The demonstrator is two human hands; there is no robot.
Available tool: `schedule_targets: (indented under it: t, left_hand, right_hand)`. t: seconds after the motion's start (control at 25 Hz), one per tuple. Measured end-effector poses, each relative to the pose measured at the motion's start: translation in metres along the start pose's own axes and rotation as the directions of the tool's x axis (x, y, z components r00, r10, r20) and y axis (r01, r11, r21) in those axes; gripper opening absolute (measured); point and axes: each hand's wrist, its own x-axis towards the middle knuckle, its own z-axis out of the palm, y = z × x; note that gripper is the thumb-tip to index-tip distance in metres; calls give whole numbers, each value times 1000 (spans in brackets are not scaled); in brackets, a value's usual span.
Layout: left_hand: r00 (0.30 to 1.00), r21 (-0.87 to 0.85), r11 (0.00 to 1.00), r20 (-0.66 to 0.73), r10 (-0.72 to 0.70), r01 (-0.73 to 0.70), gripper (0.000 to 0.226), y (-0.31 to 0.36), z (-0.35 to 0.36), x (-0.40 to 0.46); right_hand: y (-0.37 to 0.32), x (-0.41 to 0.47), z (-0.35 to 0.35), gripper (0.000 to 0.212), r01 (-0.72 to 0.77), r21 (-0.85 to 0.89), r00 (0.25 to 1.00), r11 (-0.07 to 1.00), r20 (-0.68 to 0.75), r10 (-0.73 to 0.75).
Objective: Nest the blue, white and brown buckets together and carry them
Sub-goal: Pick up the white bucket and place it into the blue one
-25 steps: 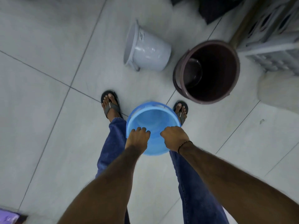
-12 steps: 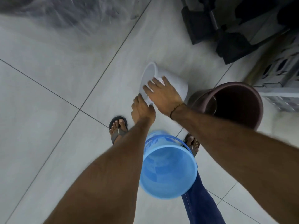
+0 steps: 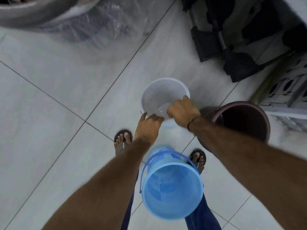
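The white bucket (image 3: 159,95) stands upright on the tiled floor ahead of my feet, mouth up. My right hand (image 3: 182,110) grips its near right rim, fingers curled over the edge. My left hand (image 3: 147,127) touches the near left rim with fingers bent against it. The blue bucket (image 3: 171,190) stands between my legs, mouth toward me, its handle lying down the side; neither hand touches it. The brown bucket (image 3: 259,113) stands upright to the right, partly behind my right forearm.
A grey perforated plastic crate (image 3: 289,90) and a leaning pole sit at the right edge. Black equipment (image 3: 229,47) lies at the top right. A large plastic-wrapped round object (image 3: 66,19) fills the top left. My sandalled feet (image 3: 123,141) flank the blue bucket.
The white bucket lay on its side; it now stands upright with both hands at its rim. Earlier both hands let go of the blue bucket, which stayed between my legs.
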Motion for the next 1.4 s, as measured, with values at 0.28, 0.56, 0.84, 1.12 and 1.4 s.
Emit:
schedule_targets:
  t: [0.28, 0.56, 0.84, 1.12, 1.4]
  left_hand:
    - [966, 347, 912, 207, 154, -220, 32, 1, 40, -8]
    - [998, 92, 994, -40, -51, 55, 49, -11, 37, -26]
    - [609, -589, 311, 416, -675, 746, 50, -42, 47, 33]
    - [673, -639, 430, 190, -715, 637, 36, -34, -24, -7]
    - [709, -702, 471, 67, -702, 534, 36, 63, -179, -122]
  right_hand:
    - [-33, -7, 93, 31, -83, 144, 997, 986, 5, 83]
    - [-13, -27, 104, 37, -350, 542, 864, 764, -130, 487]
    - [28, 16, 114, 53, -644, 730, 695, 231, 432, 575]
    - [4, -29, 82, 39, -533, 846, 675, 29, 404, 617]
    - [-11, -210, -39, 45, -406, 909, 676, -96, 370, 637]
